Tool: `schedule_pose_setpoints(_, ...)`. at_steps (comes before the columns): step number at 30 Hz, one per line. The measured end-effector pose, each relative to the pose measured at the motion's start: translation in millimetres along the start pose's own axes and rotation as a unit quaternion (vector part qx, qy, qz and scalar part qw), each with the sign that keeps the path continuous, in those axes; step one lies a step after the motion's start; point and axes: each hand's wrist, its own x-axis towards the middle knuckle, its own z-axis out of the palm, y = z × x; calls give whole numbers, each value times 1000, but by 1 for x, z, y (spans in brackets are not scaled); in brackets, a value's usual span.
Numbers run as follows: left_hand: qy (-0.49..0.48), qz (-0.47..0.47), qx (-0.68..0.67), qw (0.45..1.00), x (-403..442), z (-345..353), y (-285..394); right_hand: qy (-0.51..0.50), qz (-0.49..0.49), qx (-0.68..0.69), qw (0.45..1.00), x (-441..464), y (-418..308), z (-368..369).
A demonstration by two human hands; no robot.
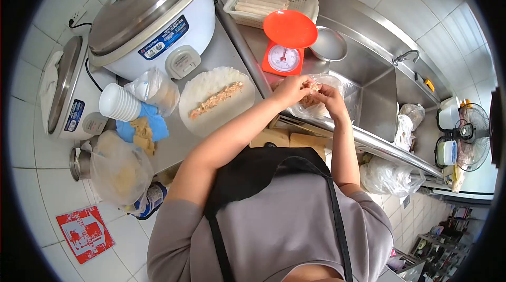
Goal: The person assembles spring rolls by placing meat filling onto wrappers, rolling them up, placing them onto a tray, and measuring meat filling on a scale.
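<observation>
My left hand (293, 91) and my right hand (332, 102) meet over a clear plastic bag at the sink's edge. Their fingers are closed around a small lump of minced filling (314, 87). Below them the plastic bag (337, 83) holds more of the same pinkish filling. On the metal counter to the left lies a thin round wrapper (200, 87), with a strip of filling (217, 100) laid slantwise across it. A red kitchen scale (283, 59) with a round red pan stands just behind my hands.
A white basket (311, 7) of pale rolls sits at the back, beside a metal bowl (330, 45). Large rice cookers (153, 24), stacked white cups (119, 102), a blue cloth (153, 120) and plastic bags crowd the left. The steel sink (377, 100) lies to the right.
</observation>
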Motion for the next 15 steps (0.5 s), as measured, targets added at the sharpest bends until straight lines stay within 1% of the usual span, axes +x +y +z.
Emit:
schedule_pose_setpoints(1, 14, 23, 19, 999, 2, 2, -2, -3, -17, 14, 1000, -3, 0, 0)
schedule_pose_setpoints(3, 39, 70, 57, 995, 4, 5, 1, 10, -5, 38, 999, -6, 0, -2)
schedule_pose_setpoints(4, 41, 77, 76, 993, 3, 7, 5, 17, 1, 49, 999, -7, 1, -4)
schedule_pose_setpoints(7, 51, 104, 127, 985, 3, 16, 10, 61, -17, -11, 998, -4, 8, -7)
schedule_pose_setpoints(9, 64, 133, 157, 976, 6, 23, 6, 112, -32, -122, 986, -6, 4, -3)
schedule_pose_setpoints(10, 68, 129, 164, 976, 7, 26, 4, 135, -39, -177, 974, -6, -2, 0)
schedule_pose_setpoints(12, 78, 119, 178, 974, 7, 30, 3, 167, -57, -230, 957, -9, -7, 5)
schedule_pose_setpoints(15, 86, 148, 198, 965, 6, 29, 0, 226, -75, -277, 931, -10, -14, 6)
